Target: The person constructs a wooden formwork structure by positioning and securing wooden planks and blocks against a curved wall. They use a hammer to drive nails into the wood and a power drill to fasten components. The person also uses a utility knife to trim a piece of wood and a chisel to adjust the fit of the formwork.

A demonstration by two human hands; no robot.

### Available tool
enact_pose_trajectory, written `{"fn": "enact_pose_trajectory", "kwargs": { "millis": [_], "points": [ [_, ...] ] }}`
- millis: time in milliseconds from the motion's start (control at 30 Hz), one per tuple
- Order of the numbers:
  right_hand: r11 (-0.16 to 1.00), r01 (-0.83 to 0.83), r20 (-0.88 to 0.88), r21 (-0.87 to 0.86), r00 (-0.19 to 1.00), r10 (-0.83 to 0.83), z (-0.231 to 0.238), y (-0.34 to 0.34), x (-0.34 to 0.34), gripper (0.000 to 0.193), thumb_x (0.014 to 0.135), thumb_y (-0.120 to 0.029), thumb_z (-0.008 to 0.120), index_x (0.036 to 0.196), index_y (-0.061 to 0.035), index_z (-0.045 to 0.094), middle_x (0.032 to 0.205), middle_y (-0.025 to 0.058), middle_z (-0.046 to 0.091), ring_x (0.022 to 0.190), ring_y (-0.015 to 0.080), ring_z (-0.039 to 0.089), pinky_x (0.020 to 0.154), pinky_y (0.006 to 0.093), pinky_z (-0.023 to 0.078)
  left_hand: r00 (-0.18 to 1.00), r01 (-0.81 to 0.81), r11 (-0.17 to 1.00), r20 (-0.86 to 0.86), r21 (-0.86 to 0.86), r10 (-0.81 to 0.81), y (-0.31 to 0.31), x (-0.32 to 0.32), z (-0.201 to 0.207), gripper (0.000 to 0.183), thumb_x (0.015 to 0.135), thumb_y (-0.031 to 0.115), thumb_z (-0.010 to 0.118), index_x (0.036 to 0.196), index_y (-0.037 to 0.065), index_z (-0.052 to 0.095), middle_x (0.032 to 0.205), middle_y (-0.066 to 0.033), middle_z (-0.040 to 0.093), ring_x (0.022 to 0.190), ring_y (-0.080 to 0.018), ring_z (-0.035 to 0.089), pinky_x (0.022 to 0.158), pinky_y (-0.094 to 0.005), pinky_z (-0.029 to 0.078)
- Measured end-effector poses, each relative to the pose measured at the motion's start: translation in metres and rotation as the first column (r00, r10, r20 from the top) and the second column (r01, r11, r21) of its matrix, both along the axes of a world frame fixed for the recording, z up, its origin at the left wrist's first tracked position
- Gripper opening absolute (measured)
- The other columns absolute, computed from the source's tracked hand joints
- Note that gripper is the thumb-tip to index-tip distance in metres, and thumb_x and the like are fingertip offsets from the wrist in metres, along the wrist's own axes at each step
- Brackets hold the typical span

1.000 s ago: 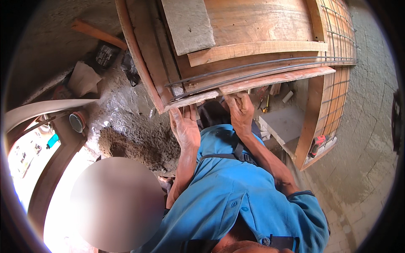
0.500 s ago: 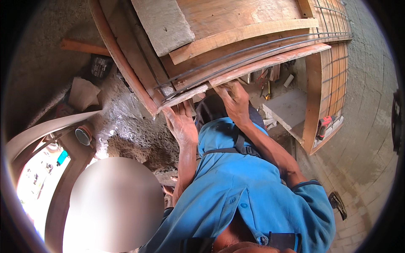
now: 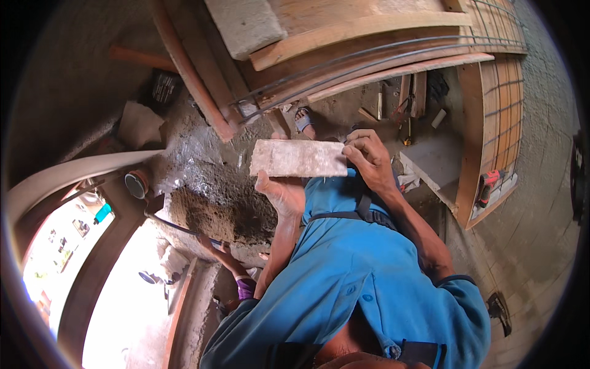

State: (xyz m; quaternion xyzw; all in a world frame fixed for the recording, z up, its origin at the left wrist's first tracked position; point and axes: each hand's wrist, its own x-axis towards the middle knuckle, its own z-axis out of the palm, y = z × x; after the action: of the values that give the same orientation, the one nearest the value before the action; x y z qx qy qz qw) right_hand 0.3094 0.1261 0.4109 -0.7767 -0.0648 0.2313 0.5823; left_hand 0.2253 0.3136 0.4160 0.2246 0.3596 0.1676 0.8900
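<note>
Short board [image 3: 299, 160], likely stiff, best edge-held, juts rightward from clasping left hand [image 3: 286, 195] to half-curled right hand [image 3: 372, 163], whose grip is unclear.

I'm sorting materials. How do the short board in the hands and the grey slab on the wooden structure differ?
The short board is held up by the left hand, the right hand at its end; the grey slab lies on the wooden structure. The board is blotched whitish, the slab more evenly grey. The board runs across the view, the slab closer to up-and-down. Both look flat.
</note>
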Motion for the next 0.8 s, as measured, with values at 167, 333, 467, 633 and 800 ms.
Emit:
{"fn": "enact_pose_trajectory", "kwargs": {
  "millis": [167, 333, 467, 633, 800],
  "points": [
    [0.997, -0.081, -0.207, 0.015, 0.975, 0.082, 0.025, -0.034, -0.014, 0.046, 0.090, -0.026, 0.077, 0.122, 0.0012, 0.059, 0.106, 0.0168, 0.066, 0.100, 0.0247, 0.066, 0.088, 0.0376, 0.052, 0.994, 0.097, 0.995, 0.051, 0.001, -0.097, -0.044, 0.008, 0.013, 0.079, 0.092, 0.054, 0.057, 0.154, 0.008, 0.037, 0.153, -0.0155, 0.045, 0.140, -0.0326, 0.044, 0.117, -0.0504, 0.035],
    [0.911, -0.328, -0.142, -0.249, 0.943, 0.300, 0.053, -0.100, -0.028, 0.046, 0.096, -0.040, 0.067, 0.121, -0.0014, 0.062, 0.110, 0.0226, 0.068, 0.103, 0.0380, 0.065, 0.088, 0.0450, 0.049, 0.927, 0.355, 0.910, 0.043, 0.216, -0.372, -0.109, 0.009, 0.026, 0.062, 0.102, 0.040, 0.055, 0.150, 0.003, 0.039, 0.146, -0.0176, 0.051, 0.133, -0.0310, 0.051, 0.114, -0.0481, 0.041],
    [0.999, 0.031, -0.163, 0.022, 0.986, -0.027, 0.063, -0.172, -0.058, 0.048, 0.101, -0.043, 0.061, 0.124, -0.0017, 0.059, 0.105, 0.0231, 0.068, 0.099, 0.0384, 0.066, 0.085, 0.0440, 0.050, 0.814, 0.549, 0.761, -0.014, 0.346, -0.581, -0.183, 0.020, 0.043, 0.046, 0.107, 0.030, 0.055, 0.143, 0.003, 0.045, 0.136, -0.0139, 0.058, 0.123, -0.0244, 0.059, 0.106, -0.0412, 0.049],
    [0.887, 0.450, 0.098, 0.100, 0.883, -0.459, 0.046, -0.280, -0.124, 0.053, 0.102, -0.047, 0.056, 0.121, 0.0016, 0.054, 0.090, 0.0313, 0.063, 0.094, 0.0510, 0.063, 0.077, 0.0512, 0.048, 0.621, 0.724, 0.531, -0.080, 0.440, -0.780, -0.317, 0.010, 0.043, 0.037, 0.104, 0.026, 0.062, 0.133, 0.005, 0.053, 0.124, -0.0088, 0.064, 0.110, -0.0181, 0.064, 0.097, -0.0361, 0.053],
    [0.627, 0.778, -0.097, 0.036, 0.628, -0.773, 0.046, -0.355, -0.190, 0.050, 0.103, -0.047, 0.054, 0.116, 0.0014, 0.053, 0.082, 0.0318, 0.063, 0.085, 0.0510, 0.064, 0.072, 0.0533, 0.047, 0.367, 0.891, 0.323, -0.088, 0.318, -0.926, -0.437, -0.010, 0.040, 0.034, 0.103, 0.025, 0.064, 0.129, 0.006, 0.056, 0.121, -0.0056, 0.066, 0.107, -0.0162, 0.064, 0.093, -0.0331, 0.052]
  ]
}}
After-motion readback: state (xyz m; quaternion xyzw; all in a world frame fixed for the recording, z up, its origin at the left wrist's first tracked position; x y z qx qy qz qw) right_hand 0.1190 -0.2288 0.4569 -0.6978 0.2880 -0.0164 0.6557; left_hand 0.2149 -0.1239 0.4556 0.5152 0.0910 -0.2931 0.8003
